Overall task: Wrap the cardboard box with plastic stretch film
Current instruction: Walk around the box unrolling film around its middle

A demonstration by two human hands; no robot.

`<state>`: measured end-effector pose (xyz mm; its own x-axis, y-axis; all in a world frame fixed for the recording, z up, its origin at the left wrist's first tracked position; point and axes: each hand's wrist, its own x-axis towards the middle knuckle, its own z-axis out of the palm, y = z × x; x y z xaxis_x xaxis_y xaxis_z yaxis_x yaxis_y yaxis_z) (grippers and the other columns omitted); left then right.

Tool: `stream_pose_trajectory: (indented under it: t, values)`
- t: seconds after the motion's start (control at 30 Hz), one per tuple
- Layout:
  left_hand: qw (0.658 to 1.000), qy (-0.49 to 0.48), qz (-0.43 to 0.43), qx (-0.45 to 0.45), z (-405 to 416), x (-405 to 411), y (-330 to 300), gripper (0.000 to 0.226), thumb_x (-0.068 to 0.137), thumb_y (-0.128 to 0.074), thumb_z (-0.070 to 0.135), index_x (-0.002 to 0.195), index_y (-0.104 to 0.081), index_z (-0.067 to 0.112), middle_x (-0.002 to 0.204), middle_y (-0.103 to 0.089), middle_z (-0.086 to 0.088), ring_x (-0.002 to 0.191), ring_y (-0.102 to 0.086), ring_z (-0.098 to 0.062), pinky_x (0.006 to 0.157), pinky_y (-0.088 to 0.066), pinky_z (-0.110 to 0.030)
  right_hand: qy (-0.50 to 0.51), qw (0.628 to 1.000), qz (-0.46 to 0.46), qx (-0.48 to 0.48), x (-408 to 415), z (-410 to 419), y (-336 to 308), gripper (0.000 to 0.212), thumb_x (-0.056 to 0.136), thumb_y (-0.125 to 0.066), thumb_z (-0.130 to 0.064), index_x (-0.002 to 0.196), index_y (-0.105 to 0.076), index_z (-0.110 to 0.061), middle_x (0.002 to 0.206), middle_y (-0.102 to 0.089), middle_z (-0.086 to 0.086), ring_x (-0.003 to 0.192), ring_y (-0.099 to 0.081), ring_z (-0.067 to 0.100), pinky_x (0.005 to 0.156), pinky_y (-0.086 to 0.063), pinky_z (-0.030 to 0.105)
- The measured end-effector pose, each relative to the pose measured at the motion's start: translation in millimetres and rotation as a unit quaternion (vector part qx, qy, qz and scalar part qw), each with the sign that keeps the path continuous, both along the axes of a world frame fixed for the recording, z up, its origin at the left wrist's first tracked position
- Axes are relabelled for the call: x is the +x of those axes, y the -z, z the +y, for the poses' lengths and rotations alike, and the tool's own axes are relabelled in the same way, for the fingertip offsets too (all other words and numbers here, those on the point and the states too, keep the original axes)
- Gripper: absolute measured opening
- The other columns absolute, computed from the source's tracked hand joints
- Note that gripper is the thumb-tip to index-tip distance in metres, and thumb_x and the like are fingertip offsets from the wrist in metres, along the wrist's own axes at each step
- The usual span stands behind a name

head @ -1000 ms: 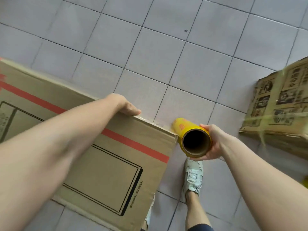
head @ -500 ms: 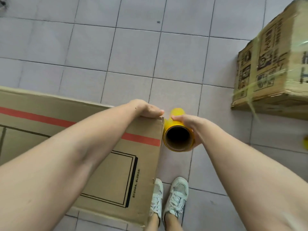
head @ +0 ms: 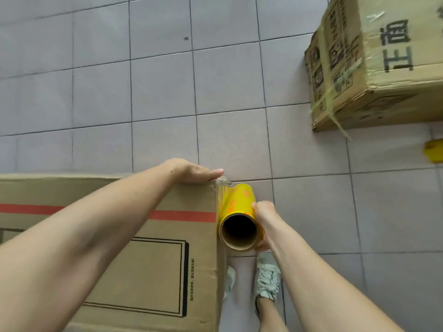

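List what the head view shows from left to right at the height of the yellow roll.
Big cardboard box → film roll beside its right edge → right hand gripping the roll → bare floor tiles.

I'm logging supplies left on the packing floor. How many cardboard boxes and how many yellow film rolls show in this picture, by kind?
Cardboard boxes: 2, the red-striped box under the left hand, and the film-strapped box at upper right.
Yellow film rolls: 1 certain, the roll held by the right hand; a yellow object at the right edge is cut off, so I cannot tell.
Total: 3 sure items.
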<state>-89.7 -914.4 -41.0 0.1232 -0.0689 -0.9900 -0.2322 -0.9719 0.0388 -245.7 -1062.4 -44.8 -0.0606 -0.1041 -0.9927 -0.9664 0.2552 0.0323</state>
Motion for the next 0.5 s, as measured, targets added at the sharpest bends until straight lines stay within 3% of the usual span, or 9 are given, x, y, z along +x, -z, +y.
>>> stream_pose_trajectory:
  t: [0.07,0.13,0.23,0.3,0.37,0.43,0.5]
  values:
    - [0.999,-0.002,-0.037,-0.035,-6.8,-4.8,-5.1,0.088,0.092,-0.012,0.078,0.154,-0.037,0.021,0.163,-0.029,-0.003,0.15,-0.024,-0.023,0.122,-0.016,-0.042,-0.176,0.98,-0.044,-0.077,20.4,-1.2,-2.3,0.052,0.079,-0.049,-0.028,0.127,-0.057,-0.012,0.118,-0.063,0.014,0.115,-0.06,0.037,0.097,-0.048,0.045]
    - [0.992,-0.017,-0.088,-0.092,-14.0,-14.5,-7.1,0.081,0.097,-0.015,0.071,0.149,-0.046,0.017,0.156,-0.041,-0.007,0.145,-0.036,-0.026,0.117,-0.026,-0.039,-0.284,0.953,-0.067,-0.077,38.7,0.9,-7.7,0.047,0.092,-0.045,-0.031,0.132,-0.056,-0.011,0.134,-0.057,0.016,0.126,-0.053,0.036,0.102,-0.043,0.042]
    - [0.973,0.018,-0.177,-0.146,-16.3,-31.1,-1.6,0.063,0.099,-0.026,0.068,0.124,-0.067,0.027,0.125,-0.067,-0.008,0.121,-0.057,-0.03,0.091,-0.043,-0.036,-0.31,0.947,-0.083,-0.005,44.0,11.6,-1.0,0.068,0.097,-0.04,-0.053,0.151,-0.031,-0.012,0.158,-0.026,0.012,0.145,-0.028,0.03,0.116,-0.026,0.038]
    - [0.954,0.057,-0.252,-0.153,-14.6,-32.0,3.3,0.057,0.099,-0.032,0.062,0.103,-0.072,0.023,0.1,-0.07,-0.009,0.104,-0.062,-0.033,0.075,-0.041,-0.034,-0.239,0.966,-0.093,0.036,30.2,16.2,9.3,0.085,0.089,-0.057,-0.052,0.152,-0.022,-0.007,0.157,-0.026,0.011,0.143,-0.031,0.029,0.115,-0.029,0.036]
    - [0.948,0.052,-0.276,-0.148,-13.8,-22.9,8.3,0.056,0.099,-0.033,0.059,0.101,-0.074,0.021,0.098,-0.07,-0.009,0.1,-0.063,-0.033,0.075,-0.043,-0.034,-0.077,0.995,-0.05,0.035,11.6,11.0,9.9,0.1,0.067,-0.074,-0.053,0.147,-0.032,-0.011,0.145,-0.045,0.009,0.121,-0.057,0.029,0.097,-0.05,0.04]
    - [0.947,0.039,-0.283,-0.147,-15.7,-12.5,9.4,0.051,0.098,-0.035,0.056,0.104,-0.076,0.026,0.106,-0.071,-0.01,0.104,-0.063,-0.033,0.08,-0.045,-0.035,0.066,0.996,-0.018,0.051,-5.7,1.5,-0.5,0.084,0.065,-0.07,-0.053,0.134,-0.048,-0.01,0.121,-0.064,0.012,0.094,-0.068,0.029,0.076,-0.057,0.038]
    - [0.946,0.029,-0.287,-0.15,-15.2,-6.1,10.4,0.047,0.098,-0.037,0.053,0.105,-0.077,0.028,0.11,-0.071,-0.011,0.105,-0.063,-0.032,0.08,-0.044,-0.035,0.144,0.985,0.015,0.095,-25.4,-3.4,-2.9,0.061,0.078,-0.064,-0.052,0.12,-0.056,-0.009,0.106,-0.07,0.016,0.087,-0.068,0.032,0.076,-0.055,0.041]
